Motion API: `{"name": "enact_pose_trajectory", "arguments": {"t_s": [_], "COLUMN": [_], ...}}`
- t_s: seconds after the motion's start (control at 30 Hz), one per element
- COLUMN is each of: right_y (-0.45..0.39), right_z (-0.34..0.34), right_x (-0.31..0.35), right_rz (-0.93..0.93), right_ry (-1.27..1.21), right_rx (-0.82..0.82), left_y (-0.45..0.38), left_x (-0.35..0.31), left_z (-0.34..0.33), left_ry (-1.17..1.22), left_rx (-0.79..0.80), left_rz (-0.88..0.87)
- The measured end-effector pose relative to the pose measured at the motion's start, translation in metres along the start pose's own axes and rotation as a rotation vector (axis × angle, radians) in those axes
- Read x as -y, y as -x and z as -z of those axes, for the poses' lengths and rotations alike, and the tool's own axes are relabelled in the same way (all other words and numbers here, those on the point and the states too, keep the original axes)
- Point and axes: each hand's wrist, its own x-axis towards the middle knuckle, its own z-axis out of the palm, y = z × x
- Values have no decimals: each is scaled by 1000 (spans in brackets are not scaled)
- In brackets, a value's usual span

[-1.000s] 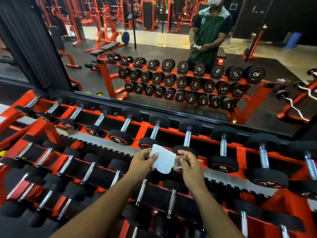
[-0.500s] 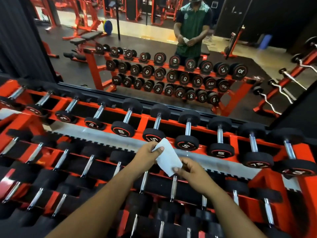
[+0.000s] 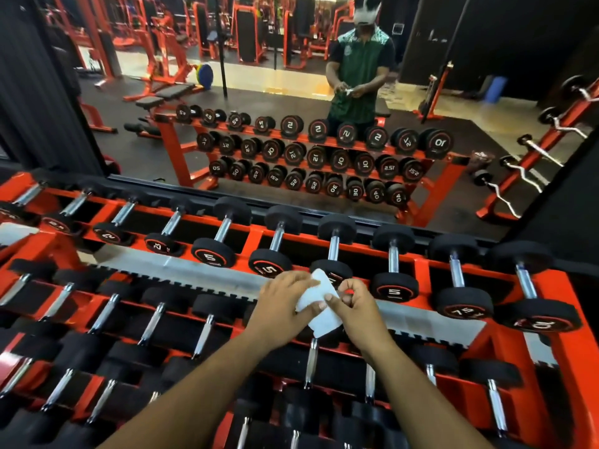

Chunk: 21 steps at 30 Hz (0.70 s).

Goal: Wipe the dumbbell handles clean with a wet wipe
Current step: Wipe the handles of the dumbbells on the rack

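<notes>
Prep step: left hand (image 3: 282, 311) and right hand (image 3: 358, 307) pinch the wipe (image 3: 319, 307) mid-frame; next, wrap it round a handle (image 3: 333, 247).

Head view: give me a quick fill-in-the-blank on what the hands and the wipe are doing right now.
1. The white wet wipe is held by ____ hands.
2. The left hand and right hand hold it above the orange ____ of dumbbells.
3. The wipe is not yet touching any dumbbell ____.
4. The dumbbell just right of the hands is marked ____.

Missing words: both; rack; handle; 5
</notes>
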Motion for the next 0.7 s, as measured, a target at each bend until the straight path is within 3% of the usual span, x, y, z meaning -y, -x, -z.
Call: {"name": "enact_pose_trajectory", "arguments": {"t_s": [0.1,0.2,0.33,0.4,0.57,0.7], "right_y": [1,-2,-10,-17,-30,-37], "right_z": [31,64,96,106,118,107], "right_x": [-4,-12,-29,-37,-34,-31], "right_rz": [76,107,150,166,-22,-81], "right_ry": [6,-5,66,136,13,-133], "right_rx": [103,157,59,5,263,232], "left_y": [-6,-16,-27,-30,-38,-42], "left_x": [-15,-37,-61,-69,-71,-68], "left_z": [-23,-38,-57,-66,-78,-86], "left_ry": [330,539,659,700,788,870], "left_rx": [145,200,79,92,139,46], "left_rz": [167,227,311,348,440,560]}}
